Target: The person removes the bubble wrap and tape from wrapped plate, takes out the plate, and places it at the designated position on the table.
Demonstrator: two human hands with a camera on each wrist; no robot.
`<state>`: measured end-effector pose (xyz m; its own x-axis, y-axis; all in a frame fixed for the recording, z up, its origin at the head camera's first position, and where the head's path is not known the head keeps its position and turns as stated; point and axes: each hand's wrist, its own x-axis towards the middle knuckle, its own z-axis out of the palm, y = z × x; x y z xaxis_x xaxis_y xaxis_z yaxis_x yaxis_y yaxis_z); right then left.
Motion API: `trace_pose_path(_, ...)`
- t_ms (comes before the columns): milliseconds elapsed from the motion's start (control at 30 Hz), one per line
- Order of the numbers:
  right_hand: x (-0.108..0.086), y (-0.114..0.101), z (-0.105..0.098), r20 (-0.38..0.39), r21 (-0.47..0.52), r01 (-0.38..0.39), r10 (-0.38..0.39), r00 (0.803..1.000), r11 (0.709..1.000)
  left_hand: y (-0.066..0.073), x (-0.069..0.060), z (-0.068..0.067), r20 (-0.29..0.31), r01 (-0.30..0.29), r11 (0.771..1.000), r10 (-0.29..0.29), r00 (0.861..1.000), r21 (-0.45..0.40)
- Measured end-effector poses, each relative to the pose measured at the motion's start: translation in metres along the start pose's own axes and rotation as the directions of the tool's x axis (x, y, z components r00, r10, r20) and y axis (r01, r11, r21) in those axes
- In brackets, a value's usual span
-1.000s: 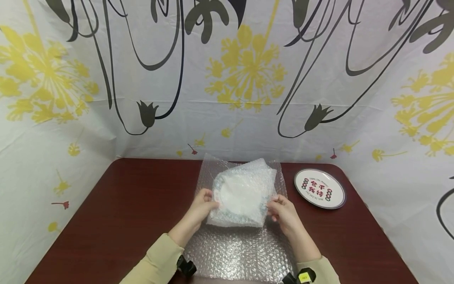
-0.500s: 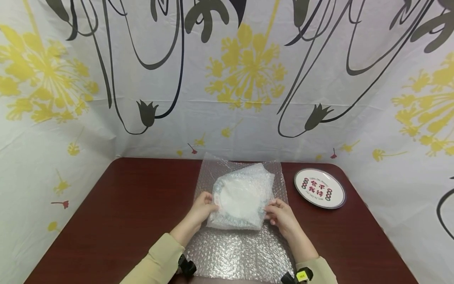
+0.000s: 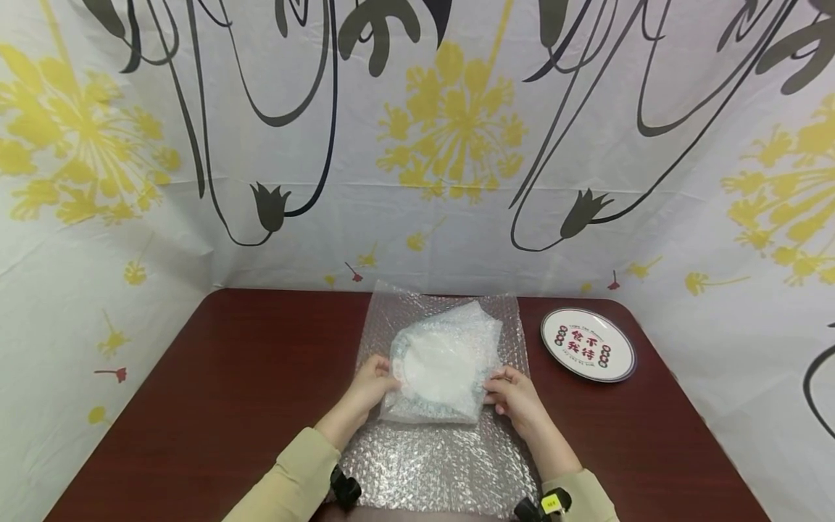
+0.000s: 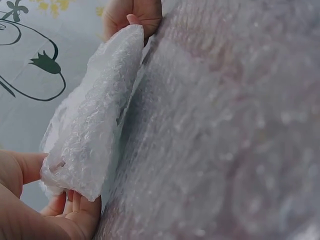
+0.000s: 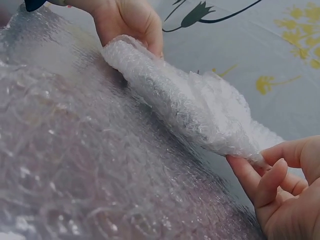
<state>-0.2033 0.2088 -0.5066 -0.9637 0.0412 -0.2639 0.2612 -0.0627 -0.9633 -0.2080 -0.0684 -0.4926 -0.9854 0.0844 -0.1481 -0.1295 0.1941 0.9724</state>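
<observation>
A round white plate-like item wrapped in bubble wrap [image 3: 443, 366] sits above a larger sheet of bubble wrap [image 3: 437, 471] in the head view. My left hand [image 3: 367, 388] grips the bundle's left edge, thumb on top and fingers beneath. On the opposite side my right hand [image 3: 518, 399] pinches the right edge between thumb and fingers. In the left wrist view the bundle [image 4: 95, 120] is tilted, its near edge between the thumb and fingers of my left hand [image 4: 45, 200]. The right wrist view has my right hand [image 5: 290, 190] pinching a corner of the wrap [image 5: 185, 110].
A white plate with red characters and a dark rim [image 3: 588, 346] lies at the back right of the dark red table [image 3: 228, 406]. Behind the table hangs a patterned white cloth [image 3: 457, 246] with yellow and grey plant shapes.
The wrapped bundle has lowered slightly toward me and its top has shifted a little left. My right hand has moved slightly left with its edge; the left hand has barely moved.
</observation>
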Motion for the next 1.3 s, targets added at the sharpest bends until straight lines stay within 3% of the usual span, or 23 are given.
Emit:
trace_pose_path(600, 0.0005, 0.0042, 0.0023, -0.044, -0.06, 0.017, -0.02, 0.999, 0.998, -0.0087, 0.003, -0.0024, 0.013, 0.001, 1.0, -0.001, 1.0, 0.019)
trace_pose_path(800, 0.0011, 0.0067, 0.0035, -0.042, -0.073, 0.037, -0.04, 0.998, 0.997, -0.0089, 0.0041, -0.0053, 0.036, -0.009, 0.998, 0.007, 0.999, 0.056)
trace_pose_path(1033, -0.0006, 0.0068, 0.0044, -0.038, -0.096, 0.051, -0.055, 0.998, 0.994, -0.0085, 0.0047, -0.007, 0.059, 0.02, 0.999, -0.023, 0.998, 0.043)
trace_pose_path(1300, -0.0017, 0.0057, 0.0035, -0.02, -0.107, 0.065, -0.067, 0.998, 0.992, -0.0083, 0.0056, -0.0074, 0.06, 0.003, 0.999, -0.006, 0.998, 0.045)
